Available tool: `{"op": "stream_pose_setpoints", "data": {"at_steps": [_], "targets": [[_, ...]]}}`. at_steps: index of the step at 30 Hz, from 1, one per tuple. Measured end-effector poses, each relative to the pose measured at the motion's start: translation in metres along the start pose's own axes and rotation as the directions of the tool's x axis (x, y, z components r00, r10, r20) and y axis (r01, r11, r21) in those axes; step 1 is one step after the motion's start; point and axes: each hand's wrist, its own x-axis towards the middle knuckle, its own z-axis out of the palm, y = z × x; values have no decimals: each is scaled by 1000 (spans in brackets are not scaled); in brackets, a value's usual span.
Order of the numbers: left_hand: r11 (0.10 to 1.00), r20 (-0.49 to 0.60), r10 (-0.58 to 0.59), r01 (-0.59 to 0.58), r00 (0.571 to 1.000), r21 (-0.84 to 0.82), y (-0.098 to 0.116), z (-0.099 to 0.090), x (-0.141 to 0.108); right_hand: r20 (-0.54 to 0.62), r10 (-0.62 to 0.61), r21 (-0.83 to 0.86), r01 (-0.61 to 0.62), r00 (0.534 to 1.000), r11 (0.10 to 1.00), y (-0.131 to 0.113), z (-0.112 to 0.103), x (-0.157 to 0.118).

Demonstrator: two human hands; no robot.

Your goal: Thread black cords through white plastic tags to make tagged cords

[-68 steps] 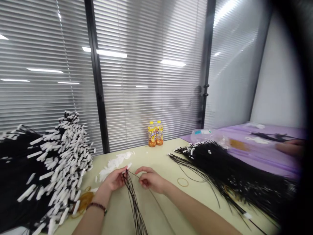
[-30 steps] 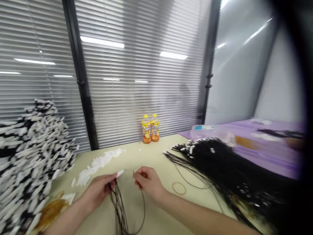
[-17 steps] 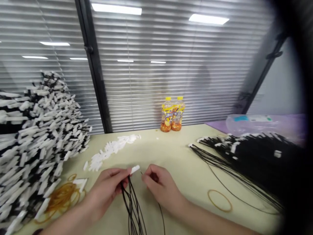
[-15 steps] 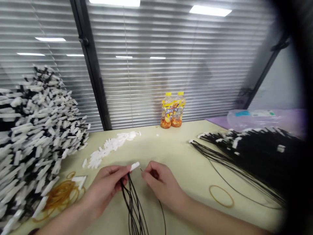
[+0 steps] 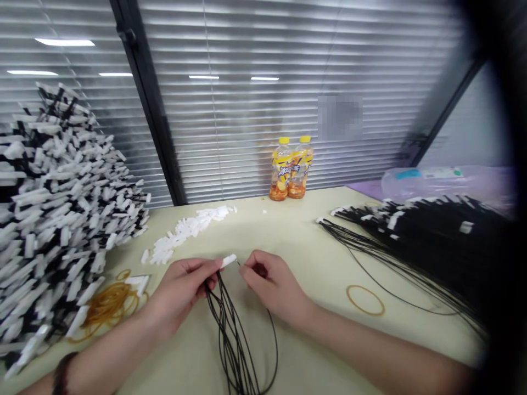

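My left hand pinches a small white sleeve between thumb and fingers, along with a bunch of thin black cables that hang down in front of me. Close by on the right, my right hand is closed on one black cable. The short tip of that cable pokes out from the fingertips toward the sleeve's open end, with a small gap that is hard to judge. The rest of it loops down below the hand.
White sleeves lie loose behind my left hand. A tall pile of white-tipped cables and rubber bands are at left. Two bottles stand at the back. Black cables and a single rubber band lie at right.
The camera view has tilted down, so the scene sits higher in the picture. Both hands keep nearly the same pose, and more of the hanging cable loop shows below them.
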Motion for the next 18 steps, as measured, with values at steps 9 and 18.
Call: {"op": "stream_pose_setpoints", "data": {"at_steps": [9, 18], "targets": [[996, -25, 44, -42, 999, 80, -6, 0, 1, -46, -88, -47, 86, 995, 995, -2, 2, -5], [984, 20, 46, -49, 999, 174, -5, -1, -1, -49, -277, -166, 266, 959, 950, -5, 0, -10]]}}
